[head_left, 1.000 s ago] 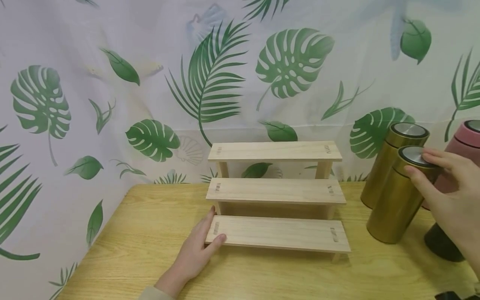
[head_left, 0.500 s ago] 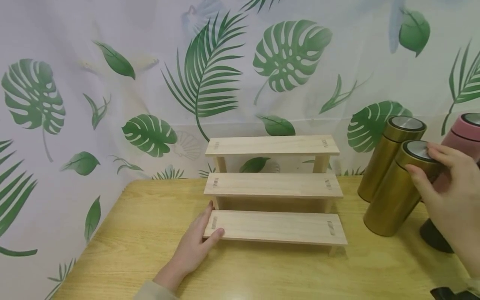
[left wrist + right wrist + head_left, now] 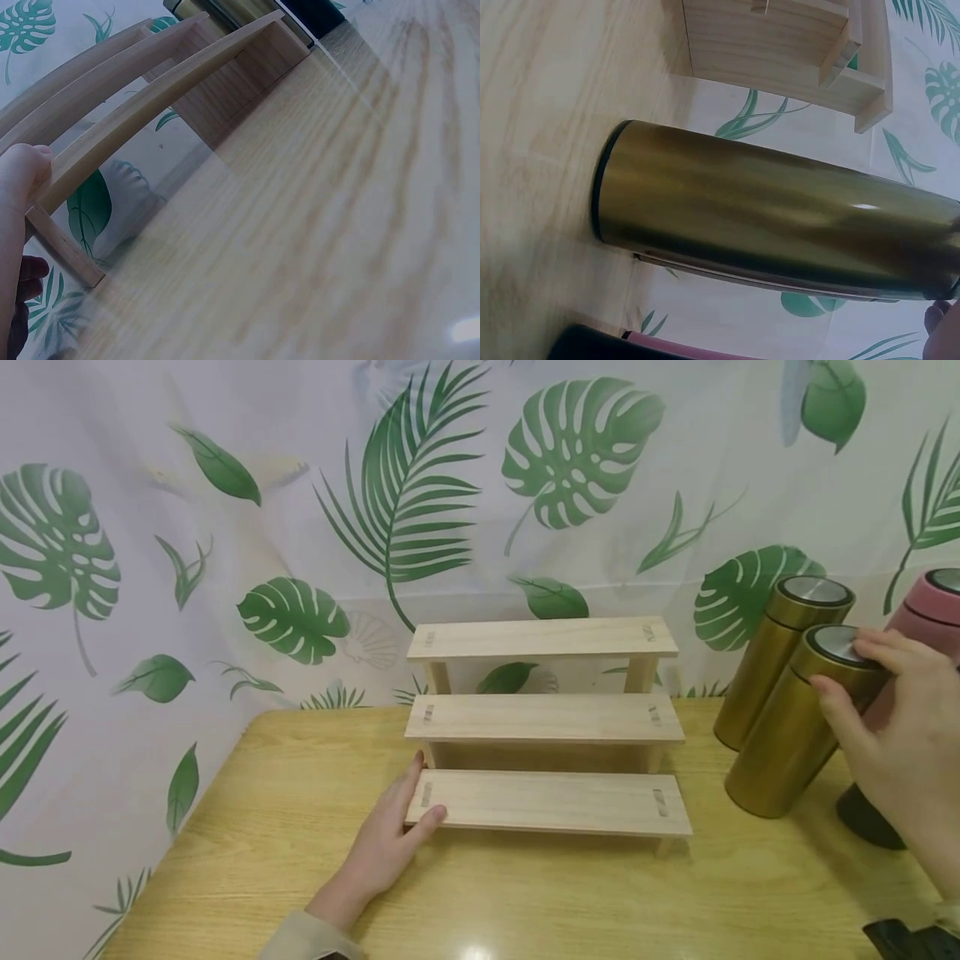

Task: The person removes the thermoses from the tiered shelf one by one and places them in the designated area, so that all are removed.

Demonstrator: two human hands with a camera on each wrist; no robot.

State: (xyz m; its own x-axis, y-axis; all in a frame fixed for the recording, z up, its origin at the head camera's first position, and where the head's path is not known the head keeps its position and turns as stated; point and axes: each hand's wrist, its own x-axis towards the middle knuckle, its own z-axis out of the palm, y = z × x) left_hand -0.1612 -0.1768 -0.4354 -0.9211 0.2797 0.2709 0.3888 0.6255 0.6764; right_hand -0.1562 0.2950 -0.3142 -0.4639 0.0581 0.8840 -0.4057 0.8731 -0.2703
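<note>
A three-tier pale wooden display stand (image 3: 547, 718) sits on the table. My left hand (image 3: 386, 835) grips the left end of its lowest board, thumb on top; the left wrist view shows the curled fingers (image 3: 31, 277) beside the end leg. To the right of the stand, my right hand (image 3: 911, 727) holds a gold thermos (image 3: 795, 735) near its top, thumb against the side and fingers on the silver lid. Its black-rimmed base shows in the right wrist view, where the gold body (image 3: 772, 202) spans the picture.
Close behind the held thermos stands a second gold thermos (image 3: 757, 668). A pink thermos (image 3: 926, 610) and a black object (image 3: 870, 818) are at the far right, partly hidden by my right hand. A leaf-printed cloth (image 3: 420, 527) hangs behind the yellowish wooden table (image 3: 315, 785).
The head view has tipped slightly downward. The held thermos's top has shifted a little to the right against the one behind it. My left hand keeps its place on the stand.
</note>
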